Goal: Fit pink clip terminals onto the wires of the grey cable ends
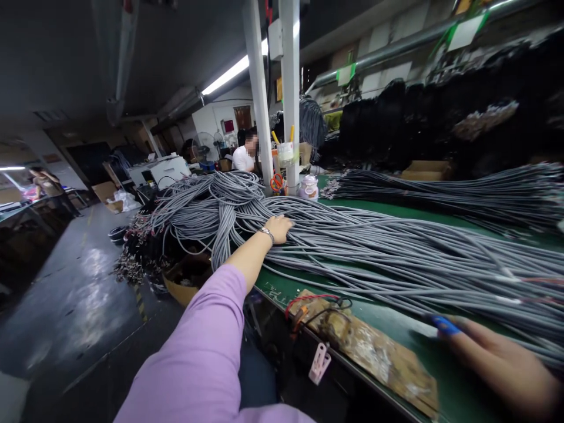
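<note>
Long grey cables (379, 241) lie in a thick bundle along the green table. My left hand (278, 229), below a purple sleeve and a metal bracelet, is closed over the cables, with its fingertips curled down among them. At the lower right my right hand (497, 358) is blurred, its thumb stretched out with a blue cover on the tip. It is beside the front edge of the bundle, and I see nothing held in it; its other fingers are mostly hidden. Coiled grey cables (238, 188) are heaped past my left hand.
A taped cardboard strip (365, 346) with wires and a pink clip (319, 363) sit at the table's front edge. White posts (289, 94), orange scissors (277, 183) and a jar (309, 188) stand behind. More dark cables (440, 197) lie farther back. A person (244, 157) sits beyond the posts.
</note>
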Demonstrator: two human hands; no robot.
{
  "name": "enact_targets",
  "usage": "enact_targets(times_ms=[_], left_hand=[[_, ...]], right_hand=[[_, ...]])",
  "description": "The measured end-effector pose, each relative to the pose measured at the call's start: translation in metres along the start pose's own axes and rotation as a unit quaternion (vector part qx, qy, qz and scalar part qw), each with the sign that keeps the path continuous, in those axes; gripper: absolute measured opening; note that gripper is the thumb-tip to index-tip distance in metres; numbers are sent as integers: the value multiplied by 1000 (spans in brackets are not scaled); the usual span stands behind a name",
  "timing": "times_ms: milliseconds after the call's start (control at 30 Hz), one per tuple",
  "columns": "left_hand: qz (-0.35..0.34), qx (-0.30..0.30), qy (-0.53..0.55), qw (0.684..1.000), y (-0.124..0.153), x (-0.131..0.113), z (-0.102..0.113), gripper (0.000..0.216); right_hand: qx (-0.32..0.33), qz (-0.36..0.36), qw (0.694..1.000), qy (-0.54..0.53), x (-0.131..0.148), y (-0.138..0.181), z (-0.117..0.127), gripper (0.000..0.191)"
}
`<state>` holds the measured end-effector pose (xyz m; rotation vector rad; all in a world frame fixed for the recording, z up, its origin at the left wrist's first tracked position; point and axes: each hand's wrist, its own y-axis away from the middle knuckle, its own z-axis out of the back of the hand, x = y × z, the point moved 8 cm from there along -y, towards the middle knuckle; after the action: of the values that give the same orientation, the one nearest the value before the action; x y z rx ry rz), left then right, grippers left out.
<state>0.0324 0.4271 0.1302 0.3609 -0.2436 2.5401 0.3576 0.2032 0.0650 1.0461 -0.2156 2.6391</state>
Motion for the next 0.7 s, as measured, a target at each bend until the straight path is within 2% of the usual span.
enact_targets(times_ms=[33, 100, 200, 400, 533, 700], left_hand=[[3, 9, -8, 1000, -5, -2, -4, 51], [8, 24, -20, 999, -9, -2, -11, 45], [1, 25, -35, 999, -4, 1, -11, 38], [-40, 43, -55, 997, 15, -5, -3, 37], [-56, 51, -54, 996, 39, -8, -3, 25], [-52, 68, -24, 996, 89, 0, -12, 22]], right_hand=[[34, -19, 999, -27, 3, 4, -2, 43], [55, -29, 996, -59, 8, 9, -1, 41], [61, -34, 994, -79, 9, 11, 0, 39], [48, -31, 991, -122, 10, 11, 0, 33], [40, -28, 991, -123, 13, 12, 1, 34], [48, -30, 994, -97, 12, 12, 1, 34]])
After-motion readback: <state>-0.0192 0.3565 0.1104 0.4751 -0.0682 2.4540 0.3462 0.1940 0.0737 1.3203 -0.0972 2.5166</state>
